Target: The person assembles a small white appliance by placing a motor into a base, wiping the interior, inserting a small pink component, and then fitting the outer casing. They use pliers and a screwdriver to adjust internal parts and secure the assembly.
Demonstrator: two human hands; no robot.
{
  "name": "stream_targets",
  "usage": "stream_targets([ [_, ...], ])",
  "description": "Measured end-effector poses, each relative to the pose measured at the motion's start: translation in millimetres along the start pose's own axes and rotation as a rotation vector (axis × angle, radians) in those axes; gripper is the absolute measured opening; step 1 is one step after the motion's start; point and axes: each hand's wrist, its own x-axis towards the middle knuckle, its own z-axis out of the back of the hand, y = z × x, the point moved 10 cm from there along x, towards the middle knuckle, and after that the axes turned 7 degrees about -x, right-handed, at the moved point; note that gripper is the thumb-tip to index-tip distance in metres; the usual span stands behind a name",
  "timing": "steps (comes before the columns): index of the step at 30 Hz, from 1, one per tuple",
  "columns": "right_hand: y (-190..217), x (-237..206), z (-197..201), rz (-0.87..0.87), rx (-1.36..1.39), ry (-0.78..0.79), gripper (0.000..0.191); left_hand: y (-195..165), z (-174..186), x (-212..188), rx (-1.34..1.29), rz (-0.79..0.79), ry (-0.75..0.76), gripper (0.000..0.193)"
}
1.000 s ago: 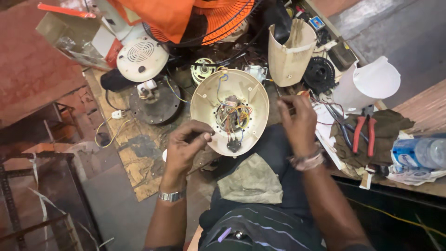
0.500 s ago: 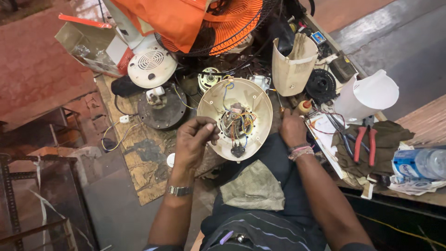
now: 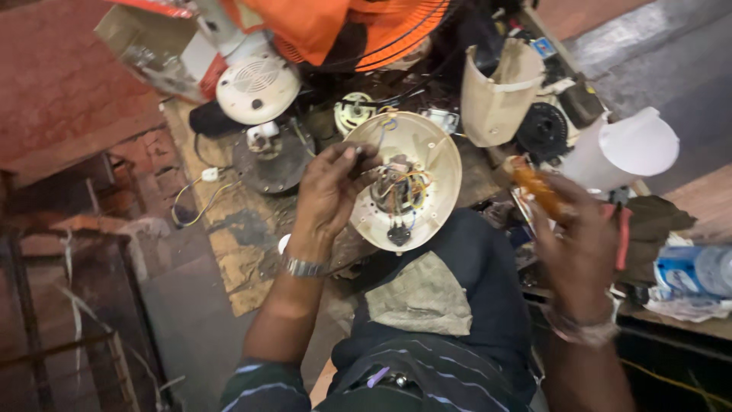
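left hand (image 3: 329, 191) is closed on the left rim of a round cream fan base (image 3: 408, 179), fingertips pinched at a small dark part; the base is propped on the lap, open side up, tangled coloured wires (image 3: 398, 191) seen in its middle. right hand (image 3: 583, 244) is blurred, curled around an orange-handled tool (image 3: 537, 187), just right of the base. beyond: a cream housing shell (image 3: 496, 95), a white vented motor cover (image 3: 258, 86), an orange fan grille (image 3: 396, 27), a white lidded jug (image 3: 621, 149), a plastic bottle (image 3: 698, 271) at right.
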Motion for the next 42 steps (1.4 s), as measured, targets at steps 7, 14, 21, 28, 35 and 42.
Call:
stream_targets([
  [7,17.2,-9.8,41.6,-0.048,0.644,-0.281,0.046,4.2,-35.5,4.1,-0.138,0.060,0.151,0.013],
  [14,29.0,-5.5,15.2,-0.070,0.625,-0.179,0.047,9.6,-38.9,1.2,-0.172,0.064,0.140,0.012],
  [21,19.8,-6.5,7.2,-0.126,0.614,-0.175,0.047,14.1,-33.4,4.2,-0.164,0.089,0.125,0.013],
  [28,12.0,-0.1,3.2,-0.172,0.586,-0.155,0.047,23.8,-35.8,8.8,-0.190,0.093,0.155,0.014],
  [35,30.5,5.8,-3.4,-0.171,0.693,-0.116,0.047,47.3,-29.3,13.0,-0.343,0.085,0.148,0.016],
  [42,66.2,20.3,3.5,-0.099,0.458,0.009,0.044,74.5,-13.3,17.2,-0.460,0.122,0.085,0.019],
])
